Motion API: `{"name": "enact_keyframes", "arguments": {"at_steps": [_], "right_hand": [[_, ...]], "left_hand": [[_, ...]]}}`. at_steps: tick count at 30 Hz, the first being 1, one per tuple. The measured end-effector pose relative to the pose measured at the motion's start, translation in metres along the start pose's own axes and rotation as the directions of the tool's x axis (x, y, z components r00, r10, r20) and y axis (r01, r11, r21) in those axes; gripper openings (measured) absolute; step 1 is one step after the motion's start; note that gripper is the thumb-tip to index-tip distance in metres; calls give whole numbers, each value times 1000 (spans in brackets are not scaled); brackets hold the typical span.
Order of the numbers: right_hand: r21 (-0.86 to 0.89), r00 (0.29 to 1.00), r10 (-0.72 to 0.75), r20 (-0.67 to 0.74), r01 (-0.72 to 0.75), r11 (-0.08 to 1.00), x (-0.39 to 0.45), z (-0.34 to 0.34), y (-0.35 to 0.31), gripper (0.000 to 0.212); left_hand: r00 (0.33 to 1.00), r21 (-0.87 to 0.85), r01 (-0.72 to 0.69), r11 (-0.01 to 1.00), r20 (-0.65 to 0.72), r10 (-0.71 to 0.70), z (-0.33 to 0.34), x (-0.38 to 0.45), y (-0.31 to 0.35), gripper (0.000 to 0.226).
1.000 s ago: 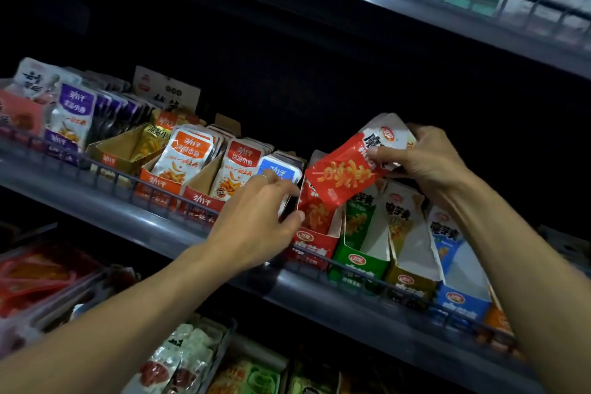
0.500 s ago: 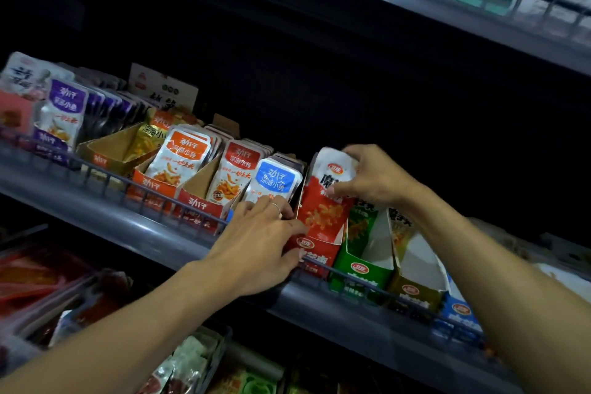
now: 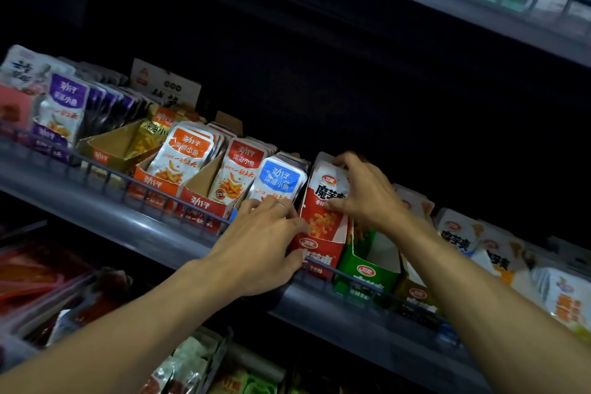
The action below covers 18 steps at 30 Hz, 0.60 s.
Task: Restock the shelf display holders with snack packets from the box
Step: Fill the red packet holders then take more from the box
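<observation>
Packet (image 3: 326, 198) in holder (image 3: 316, 257) on shelf (image 3: 179, 233)

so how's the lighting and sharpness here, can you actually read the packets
Head view: dim overall, the shelf's back wall almost black; the light catches the packet fronts, so the red packet under the right hand and the blue packet above the left hand are legible; the far-left packets and the right-edge packets are soft and smeared; shelf edges tilt and splay toward the corners from the wide lens.
</observation>
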State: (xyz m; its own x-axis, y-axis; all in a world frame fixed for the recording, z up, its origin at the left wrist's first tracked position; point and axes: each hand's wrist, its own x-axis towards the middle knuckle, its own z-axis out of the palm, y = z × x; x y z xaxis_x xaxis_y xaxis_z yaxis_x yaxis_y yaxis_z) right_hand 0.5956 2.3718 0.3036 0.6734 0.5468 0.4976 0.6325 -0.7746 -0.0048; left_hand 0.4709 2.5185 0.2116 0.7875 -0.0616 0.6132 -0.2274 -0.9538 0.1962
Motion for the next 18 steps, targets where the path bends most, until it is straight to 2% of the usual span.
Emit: {"name": "enact_keyframes", "arguments": {"at_steps": [9, 18], "right_hand": [[-57, 999, 28, -27, -30, 998, 4, 2, 5, 82], [-75, 997, 41, -66, -46, 996, -2, -1, 2, 85]], "left_hand": [[1000, 5, 10, 1000, -17, -10, -4, 3, -5, 36], [1000, -11, 10, 1000, -24, -10, -8, -3, -2, 42]]}}
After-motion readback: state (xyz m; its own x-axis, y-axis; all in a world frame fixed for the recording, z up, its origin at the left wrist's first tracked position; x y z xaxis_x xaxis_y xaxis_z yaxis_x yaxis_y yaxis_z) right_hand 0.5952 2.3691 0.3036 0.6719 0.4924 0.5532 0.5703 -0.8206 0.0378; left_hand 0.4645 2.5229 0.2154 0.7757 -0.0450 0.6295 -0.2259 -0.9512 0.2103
